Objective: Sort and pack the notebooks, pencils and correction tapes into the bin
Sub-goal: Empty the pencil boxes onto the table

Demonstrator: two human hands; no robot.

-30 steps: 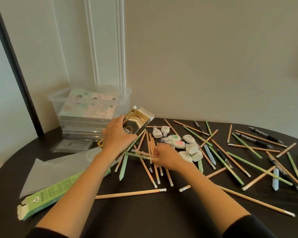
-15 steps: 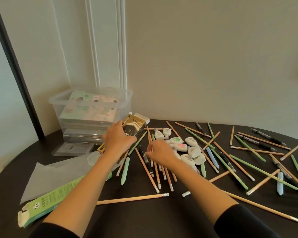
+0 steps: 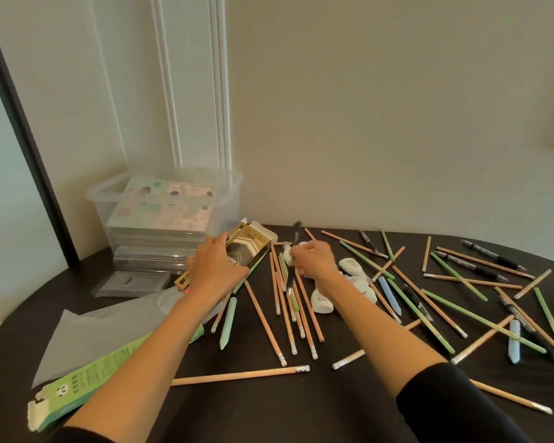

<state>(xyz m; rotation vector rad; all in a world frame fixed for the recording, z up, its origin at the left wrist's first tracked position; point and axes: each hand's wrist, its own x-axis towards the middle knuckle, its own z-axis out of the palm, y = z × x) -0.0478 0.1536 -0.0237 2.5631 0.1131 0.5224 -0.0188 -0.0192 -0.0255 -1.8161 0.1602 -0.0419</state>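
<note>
On the dark table (image 3: 301,410), clear bin (image 3: 232,206) holds notebooks (image 3: 160,215).

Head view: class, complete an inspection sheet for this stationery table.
Surface: dark round table, largely covered.
Job's things: notebooks stacked in clear bin, rear left; pencils and correction tapes loose on table.
Clutter: pens, green carton, plastic sheet, clear tray.
Grippers: left hand grips black-and-gold box; right hand pinches a black pen.
Cables: nothing seen.
Surroundings: cream wall, white moulding, dark frame at left.
</note>
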